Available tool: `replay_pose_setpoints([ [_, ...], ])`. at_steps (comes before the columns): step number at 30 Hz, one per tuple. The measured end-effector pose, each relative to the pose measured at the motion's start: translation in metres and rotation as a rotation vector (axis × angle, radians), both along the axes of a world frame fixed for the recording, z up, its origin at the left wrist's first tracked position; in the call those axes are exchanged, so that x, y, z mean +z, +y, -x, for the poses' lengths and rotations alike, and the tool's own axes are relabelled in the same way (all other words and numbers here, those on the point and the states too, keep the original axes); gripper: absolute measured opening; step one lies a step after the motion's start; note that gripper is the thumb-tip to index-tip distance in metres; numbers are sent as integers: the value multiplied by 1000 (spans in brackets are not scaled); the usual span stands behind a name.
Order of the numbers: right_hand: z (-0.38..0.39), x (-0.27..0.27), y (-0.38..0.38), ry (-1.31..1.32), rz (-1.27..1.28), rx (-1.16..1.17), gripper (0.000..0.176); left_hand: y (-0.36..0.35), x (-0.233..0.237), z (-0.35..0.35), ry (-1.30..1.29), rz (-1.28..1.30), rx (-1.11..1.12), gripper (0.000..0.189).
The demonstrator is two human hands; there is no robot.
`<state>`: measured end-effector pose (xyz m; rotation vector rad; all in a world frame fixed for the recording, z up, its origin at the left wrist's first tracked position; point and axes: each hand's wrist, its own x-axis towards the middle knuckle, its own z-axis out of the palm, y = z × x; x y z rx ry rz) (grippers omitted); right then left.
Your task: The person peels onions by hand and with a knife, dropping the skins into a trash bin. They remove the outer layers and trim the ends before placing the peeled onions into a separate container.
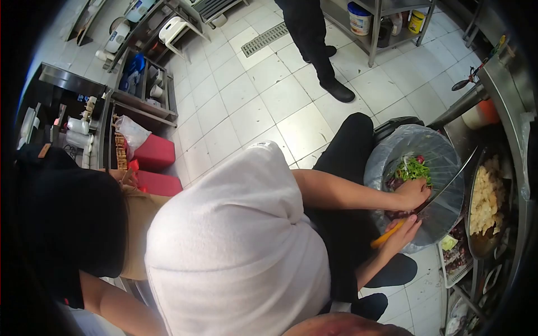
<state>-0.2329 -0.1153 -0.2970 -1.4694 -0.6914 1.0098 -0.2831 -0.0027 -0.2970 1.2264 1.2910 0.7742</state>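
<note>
Your right hand is curled around the knife's yellow-orange handle, over the lined bin. Your left hand dips in by the greens, fingers bent; I cannot tell how closed it is or what it holds.

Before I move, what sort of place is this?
Most likely a commercial kitchen: there's a drain grate in the tiled floor, open metal shelving holding tubs, and a large pan of food.
</note>
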Motion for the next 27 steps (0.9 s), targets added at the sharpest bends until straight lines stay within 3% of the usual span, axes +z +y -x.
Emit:
replay_pose_setpoints([
  [8,4,3,4,13,18,-61,36,-1,10,8,79,76,-152,37],
  [11,1,3,7,106,71,-146,35,-10,-14,-1,170,70,-244,34],
  [16,-12,3,6,223,122,-223,37,-14,7,17,19,236,-339,36],
  [20,-37,-7,4,231,201,-103,53,-6,-36,9,164,-5,-177,39],
  [21,-26,8,9,158,284,-166,57,-1,-34,14,189,-4,-224,41],
  [22,-49,-13,6,130,315,-39,59,3,-50,4,299,-37,-173,42],
  [23,-68,-26,8,145,349,49,61,-3,-17,29,137,-1,-237,48],
  [25,-92,-29,14,88,444,179,60,7,-53,17,231,-144,-296,48],
  [27,-103,-25,24,35,522,232,60,11,-28,41,375,-268,-508,47],
])
